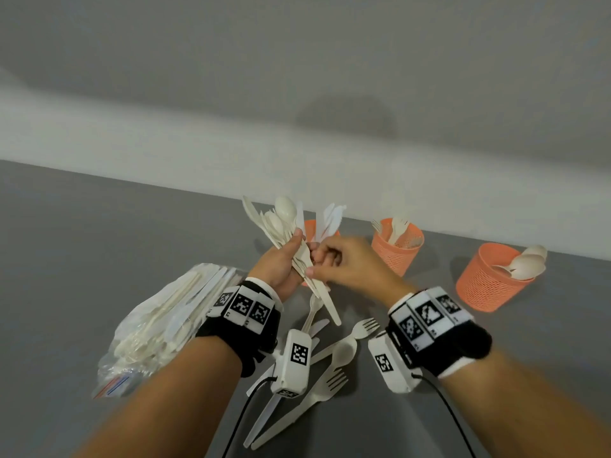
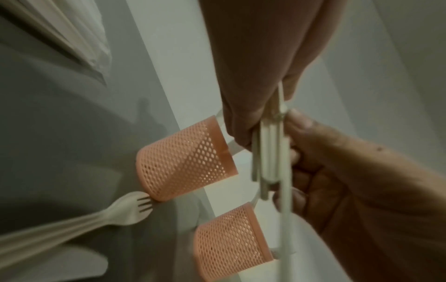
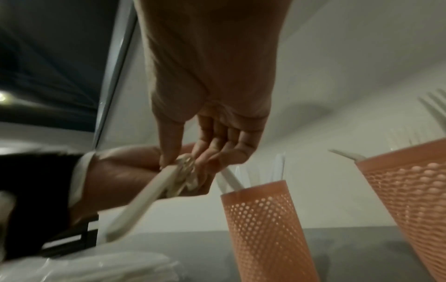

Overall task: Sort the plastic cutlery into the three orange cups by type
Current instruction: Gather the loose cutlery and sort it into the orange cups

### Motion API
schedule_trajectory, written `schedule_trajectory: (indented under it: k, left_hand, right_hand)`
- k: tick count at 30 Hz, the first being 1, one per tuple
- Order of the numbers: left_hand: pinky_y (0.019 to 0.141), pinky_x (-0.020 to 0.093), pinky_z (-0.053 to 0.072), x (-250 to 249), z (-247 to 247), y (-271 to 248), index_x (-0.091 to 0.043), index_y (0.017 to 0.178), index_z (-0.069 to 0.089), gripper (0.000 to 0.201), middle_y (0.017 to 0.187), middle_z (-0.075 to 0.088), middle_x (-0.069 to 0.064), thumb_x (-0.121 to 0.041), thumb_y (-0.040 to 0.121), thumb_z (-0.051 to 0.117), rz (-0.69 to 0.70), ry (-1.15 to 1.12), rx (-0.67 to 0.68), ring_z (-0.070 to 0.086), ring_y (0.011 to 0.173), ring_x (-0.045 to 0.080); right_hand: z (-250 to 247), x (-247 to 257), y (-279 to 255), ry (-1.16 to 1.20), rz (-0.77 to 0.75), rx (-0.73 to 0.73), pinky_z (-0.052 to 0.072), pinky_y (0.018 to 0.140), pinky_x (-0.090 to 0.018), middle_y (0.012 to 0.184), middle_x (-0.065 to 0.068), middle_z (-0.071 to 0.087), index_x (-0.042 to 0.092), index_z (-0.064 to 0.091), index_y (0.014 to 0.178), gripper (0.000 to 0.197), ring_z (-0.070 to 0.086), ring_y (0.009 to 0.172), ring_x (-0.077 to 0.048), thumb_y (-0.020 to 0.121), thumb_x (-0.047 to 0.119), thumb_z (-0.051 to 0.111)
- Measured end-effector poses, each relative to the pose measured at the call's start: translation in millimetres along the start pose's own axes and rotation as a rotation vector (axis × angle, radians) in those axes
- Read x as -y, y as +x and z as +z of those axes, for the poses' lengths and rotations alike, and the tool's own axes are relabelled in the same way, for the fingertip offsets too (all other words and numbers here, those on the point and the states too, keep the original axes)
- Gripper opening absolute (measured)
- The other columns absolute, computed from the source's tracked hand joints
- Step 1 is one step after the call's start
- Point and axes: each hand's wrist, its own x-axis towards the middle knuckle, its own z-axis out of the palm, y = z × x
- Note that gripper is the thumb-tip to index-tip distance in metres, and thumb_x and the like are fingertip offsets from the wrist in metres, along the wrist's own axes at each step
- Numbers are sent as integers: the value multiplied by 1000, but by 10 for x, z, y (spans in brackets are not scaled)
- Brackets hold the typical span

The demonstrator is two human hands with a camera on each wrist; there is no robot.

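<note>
My left hand (image 1: 292,259) grips a bundle of white plastic cutlery (image 1: 284,219) that fans out upward above the table, with spoons and knives showing at the top. My right hand (image 1: 319,264) meets it from the right and pinches a handle (image 3: 149,192) in the bundle; which type of piece it is I cannot tell. Three orange mesh cups stand along the wall. The left cup (image 1: 310,228), half hidden behind my hands, holds knives. The middle cup (image 1: 395,251) holds forks. Spoons fill the right cup (image 1: 489,282).
Loose forks, spoons and knives (image 1: 330,368) lie on the grey table (image 1: 99,242) below my wrists. A clear plastic bag of more cutlery (image 1: 158,328) lies at the left. The white wall runs close behind the cups.
</note>
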Motion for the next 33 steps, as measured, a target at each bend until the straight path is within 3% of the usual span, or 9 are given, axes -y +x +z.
schedule_trajectory:
  k: [2,5,8,12,16,22,27,30,33]
  left_hand:
    - [64,29,57,8,24,-15,0,110,56,40,88,69,9,-29,100,31,-8,-5,46,68,78,19]
    - [59,27,56,38,41,-39,-12,97,54,28,73,72,-1,-22,101,28,-24,-45,116,70,68,13]
    - [79,42,54,27,83,-76,-11,110,55,31,94,71,2,-23,99,30,-13,-47,132,68,85,20]
    - [78,41,39,4,145,-94,-5,110,58,28,94,66,9,-21,95,41,11,-14,111,60,84,28]
    - [65,33,53,13,219,-77,0,115,54,31,90,64,12,-21,96,44,56,16,88,67,71,19]
    - [54,25,56,80,412,-111,-4,112,54,20,68,70,1,-8,96,43,69,58,183,65,55,10]
    - [76,42,48,178,708,-223,-9,87,62,34,85,60,19,11,67,43,125,203,240,58,84,33]
    - [61,26,53,199,786,-250,-14,91,57,50,81,63,9,26,76,30,121,236,231,62,79,21]
    - [66,25,53,256,857,-225,-10,102,56,52,85,63,7,27,77,29,139,283,206,62,83,20]
  right_hand:
    - [85,-52,-75,-73,13,-31,43,64,-14,64,5,54,1,60,87,24,55,62,0,78,19,73]
    - [103,-107,-132,-137,54,-61,48,69,-34,68,1,53,6,59,95,18,52,63,-14,84,19,64]
    - [31,-73,-209,8,89,-74,54,70,-45,76,-12,60,4,57,103,15,62,69,-28,90,13,55]
    - [-83,30,-310,72,99,-57,53,58,-34,77,-8,62,7,51,100,8,62,67,-22,93,10,49]
    - [-234,72,-367,-157,76,-175,35,60,-23,71,7,52,18,47,89,6,45,63,-5,93,15,49]
    - [-361,143,-386,-31,32,-492,39,63,-26,60,3,52,7,62,74,12,48,59,-9,81,16,66]
    - [-175,195,-406,8,29,-476,51,62,-39,60,-8,58,-4,64,75,18,54,56,-17,79,13,69]
    - [-180,136,-419,25,76,-523,52,66,-35,65,9,51,7,55,84,20,52,60,-8,79,19,70]
    - [-251,64,-455,78,126,-495,49,64,-27,71,11,49,12,47,92,28,52,65,-4,80,24,69]
